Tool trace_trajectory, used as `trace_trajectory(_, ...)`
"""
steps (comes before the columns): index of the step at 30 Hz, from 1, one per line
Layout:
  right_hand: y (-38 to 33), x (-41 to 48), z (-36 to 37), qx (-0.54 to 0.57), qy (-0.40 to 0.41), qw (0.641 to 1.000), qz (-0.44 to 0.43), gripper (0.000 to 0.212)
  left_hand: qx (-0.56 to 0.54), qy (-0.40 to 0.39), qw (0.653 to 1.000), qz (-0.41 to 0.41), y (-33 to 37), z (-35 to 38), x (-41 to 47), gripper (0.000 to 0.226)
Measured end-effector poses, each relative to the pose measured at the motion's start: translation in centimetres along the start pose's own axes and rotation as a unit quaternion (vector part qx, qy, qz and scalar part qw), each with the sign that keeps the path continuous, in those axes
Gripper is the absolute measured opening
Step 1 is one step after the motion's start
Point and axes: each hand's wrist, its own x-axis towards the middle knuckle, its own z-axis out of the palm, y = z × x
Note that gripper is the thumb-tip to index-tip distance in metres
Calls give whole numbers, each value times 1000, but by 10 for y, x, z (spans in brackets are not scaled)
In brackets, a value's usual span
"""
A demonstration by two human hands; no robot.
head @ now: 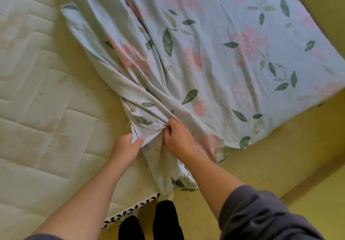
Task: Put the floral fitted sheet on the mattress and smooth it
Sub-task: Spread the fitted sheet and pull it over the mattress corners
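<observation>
Both hands grab bunched cloth near the bed edge: left hand (125, 149) pinches a fold of the floral sheet (214, 56) & right hand (177, 139) grips it too, sheet covering the right part of the mattress (37, 99).

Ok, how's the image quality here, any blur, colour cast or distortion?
Head view: yellowish cast over the mattress; wide-angle lens bows the edge of the floral sheet; left hand and right hand look sharp, corners softer; light even, no glare.

Single head-worn wide-angle view — steeply down, close over the mattress (37, 82) edge
</observation>
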Motion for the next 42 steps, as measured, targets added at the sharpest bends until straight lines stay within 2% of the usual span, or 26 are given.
trace_trajectory(2, -3, -7, 6, -23, -31, 999, -12, 16, 123, -92, 988, 29, -15, 9, -16, 37)
trace_trajectory(5, -8, -21, 15, -68, -94, 993, -37, 13, 154, -169, 974, 6, -29, 13, -25, 38)
trace_trajectory(7, -6, -23, 18, -66, -103, 992, -27, 12, 62, -102, 991, -59, -23, 6, -17, 24)
trace_trajectory(9, -4, -21, 17, -24, -99, 995, 6, 12, -157, 11, 980, -118, -15, -5, -2, 6)
trace_trajectory(10, -2, -20, 16, 14, -86, 996, 34, 12, -232, 40, 965, -114, -13, -10, 5, 22)
trace_trajectory(11, -1, -17, 16, 64, -68, 993, 71, 13, -226, 29, 971, -72, -12, -16, 9, 36)
trace_trajectory(13, -2, -12, 17, 181, -29, 971, 152, 14, 10, -56, 995, 84, -17, -22, 9, 53)
trace_trajectory(14, -3, -10, 18, 226, -14, 957, 179, 15, 152, -88, 973, 149, -18, -22, 6, 62)
trace_trajectory(16, -7, -8, 21, 279, -8, 938, 207, 17, 396, -103, 881, 235, -20, -15, -2, 78)
trace_trajectory(17, -8, -7, 23, 289, -15, 933, 214, 17, 472, -81, 839, 259, -17, -10, -5, 78)
trace_trajectory(18, -9, -7, 25, 291, -25, 931, 218, 18, 499, -51, 824, 265, -12, -3, -7, 72)
trace_trajectory(19, -8, -7, 26, 288, -33, 931, 220, 18, 489, -16, 828, 273, -5, 2, -8, 59)
trace_trajectory(20, -7, -8, 26, 287, -34, 931, 221, 17, 444, 16, 851, 280, 2, 7, -9, 43)
trace_trajectory(21, -5, -8, 24, 283, -29, 933, 220, 17, 368, 35, 887, 276, 10, 9, -7, 29)
trace_trajectory(23, 0, -8, 19, 258, -2, 942, 214, 15, 224, 29, 951, 212, 21, 8, -3, 17)
trace_trajectory(25, -1, -14, 14, 237, 15, 957, 169, 14, 228, 38, 957, 177, 23, -1, 3, 14)
trace_trajectory(27, -7, -24, 15, 171, -13, 984, 55, 42, 283, 11, 946, 159, 22, -14, 3, 11)
trace_trajectory(28, -9, -29, 18, 87, -40, 995, -8, 52, 305, -16, 937, 168, 20, -20, 1, 9)
trace_trajectory(30, -9, -35, 26, -81, -65, 991, -89, 42, 355, -72, 911, 198, 13, -30, -3, 11)
trace_trajectory(31, -8, -36, 26, -119, -69, 986, -91, 31, 391, -98, 889, 216, 9, -37, -5, 14)
trace_trajectory(34, -17, -38, 27, -111, -28, 989, -89, 23, 522, -122, 804, 256, -5, -59, -5, 23)
trace_trajectory(36, -33, -40, 30, -93, -28, 989, -115, 19, 563, -127, 781, 239, -8, -66, -5, 21)
trace_trajectory(38, -48, -47, 38, -34, -86, 991, -93, 15, 588, -167, 756, 235, -9, -67, -9, 21)
trace_trajectory(40, -54, -55, 42, 33, -146, 988, -28, 15, 606, -183, 718, 289, -13, -67, -15, 24)
trace_trajectory(41, -55, -56, 43, 66, -143, 987, 6, 16, 590, -172, 727, 305, -13, -70, -14, 23)
trace_trajectory(42, -56, -56, 43, 95, -126, 987, 34, 16, 548, -145, 768, 297, -13, -75, -13, 20)
